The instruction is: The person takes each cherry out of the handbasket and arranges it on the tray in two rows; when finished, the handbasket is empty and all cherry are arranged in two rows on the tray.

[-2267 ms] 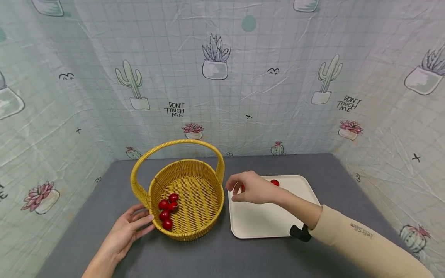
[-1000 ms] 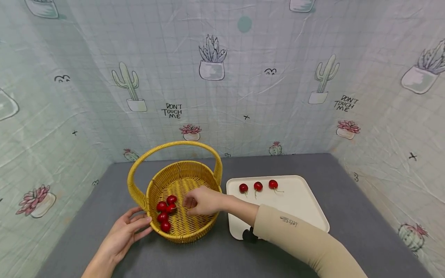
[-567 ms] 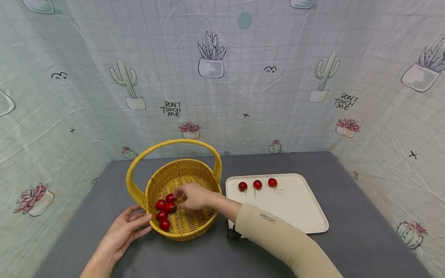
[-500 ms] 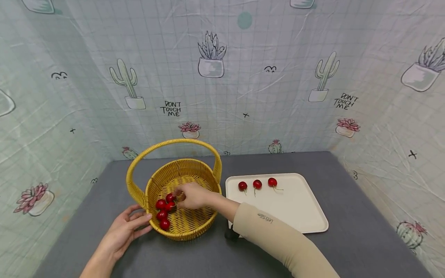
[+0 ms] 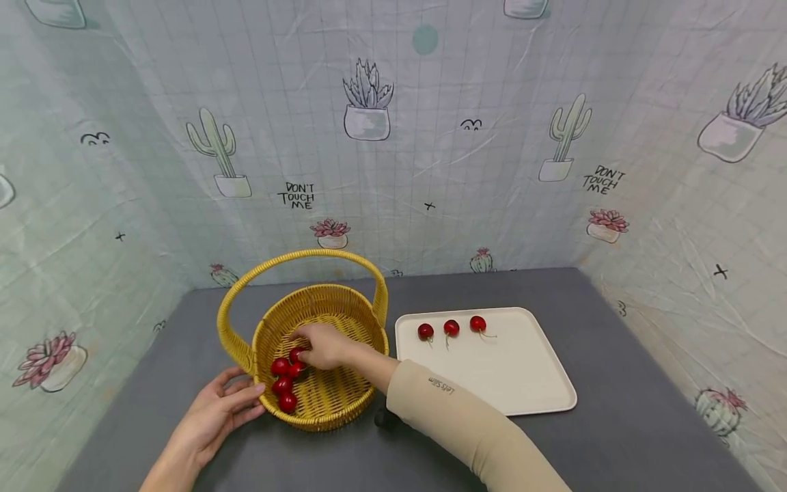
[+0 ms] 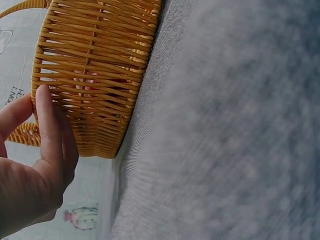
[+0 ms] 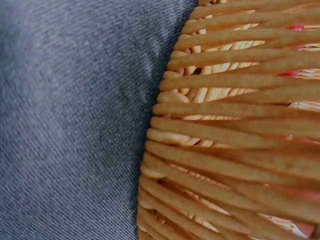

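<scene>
Inside the yellow woven basket (image 5: 332, 417), several red cherries (image 5: 287, 402) lie together at its left side. My right hand (image 5: 326, 347) reaches over the right rim, and its thumb and forefinger close round the rearmost cherry (image 5: 297, 354). My left hand (image 5: 212, 417) holds the basket's left rim. The left wrist view shows the thumb and fingers (image 6: 48, 125) of that hand pinching the basket edge from both sides. The right wrist view is filled by the basket wall (image 7: 225, 120) and grey cloth; the right hand is mostly hidden behind the weave.
A cream tray (image 5: 510, 376) lies right of the basket, under the right forearm's side. Three stemmed cherries (image 5: 451, 329) sit in a row near its back edge. The basket's tall handle (image 5: 301, 255) arches over its back. A patterned curtain (image 5: 424, 137) surrounds the grey table.
My right hand has gone left from the tray, leaving a cherry there, into the basket, and its fingers have closed at the rearmost cherry. The left hand has stayed at the rim.
</scene>
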The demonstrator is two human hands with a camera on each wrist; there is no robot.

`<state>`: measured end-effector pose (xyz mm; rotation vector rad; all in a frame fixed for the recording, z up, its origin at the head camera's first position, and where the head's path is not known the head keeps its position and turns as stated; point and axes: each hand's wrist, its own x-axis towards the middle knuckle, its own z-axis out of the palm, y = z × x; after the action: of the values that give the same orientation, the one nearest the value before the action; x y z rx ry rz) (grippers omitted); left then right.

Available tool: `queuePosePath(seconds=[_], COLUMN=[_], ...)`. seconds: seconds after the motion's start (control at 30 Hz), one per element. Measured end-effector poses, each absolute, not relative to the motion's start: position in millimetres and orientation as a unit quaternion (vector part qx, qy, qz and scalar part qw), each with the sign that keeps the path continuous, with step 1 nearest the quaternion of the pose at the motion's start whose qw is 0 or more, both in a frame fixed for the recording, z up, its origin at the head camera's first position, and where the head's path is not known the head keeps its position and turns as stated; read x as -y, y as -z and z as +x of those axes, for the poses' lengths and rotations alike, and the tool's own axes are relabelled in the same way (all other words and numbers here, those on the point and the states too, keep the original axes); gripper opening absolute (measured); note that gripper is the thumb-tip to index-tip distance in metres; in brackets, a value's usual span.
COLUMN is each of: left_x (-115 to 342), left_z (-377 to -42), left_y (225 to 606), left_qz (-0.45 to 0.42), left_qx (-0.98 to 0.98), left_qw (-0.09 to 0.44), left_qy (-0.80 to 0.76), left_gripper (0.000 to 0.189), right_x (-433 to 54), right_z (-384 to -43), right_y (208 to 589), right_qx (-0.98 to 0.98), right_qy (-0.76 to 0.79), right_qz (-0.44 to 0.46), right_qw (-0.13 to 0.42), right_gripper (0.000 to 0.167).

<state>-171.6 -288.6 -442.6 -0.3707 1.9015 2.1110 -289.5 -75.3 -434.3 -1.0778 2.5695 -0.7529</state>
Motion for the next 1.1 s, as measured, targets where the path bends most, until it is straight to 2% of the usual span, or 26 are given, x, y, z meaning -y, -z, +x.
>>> queuePosePath(seconds=[0.17,0.47,0.67,1.1], left_x=[287.6,288.6,287.2,286.8], left_z=[-173.8,-172.5,-171.6,-170.4], left_y=[442.8,442.0,442.4,440.6], left_qz=[-0.124,-0.127,-0.129,-0.132], left_qx=[-0.658,-0.655,-0.655,-0.645], left_qw=[0.137,0.138,0.139,0.136], left_qy=[-0.73,-0.732,-0.732,-0.74], left_gripper=[0.075,0.066,0.071,0.069], right_x=[76.5,79.4,75.0,54.3], right_z=[-292.9,-292.5,-291.6,-286.4], right_y=[433.2,435.8,434.7,416.5], right_qx=[-0.883,-0.88,-0.884,-0.867], right_qy=[0.255,0.233,0.258,0.334], right_qz=[-0.371,-0.4,-0.381,-0.361], right_qw=[0.131,0.102,0.089,0.081], right_gripper=[0.034,0.023,0.023,0.025])
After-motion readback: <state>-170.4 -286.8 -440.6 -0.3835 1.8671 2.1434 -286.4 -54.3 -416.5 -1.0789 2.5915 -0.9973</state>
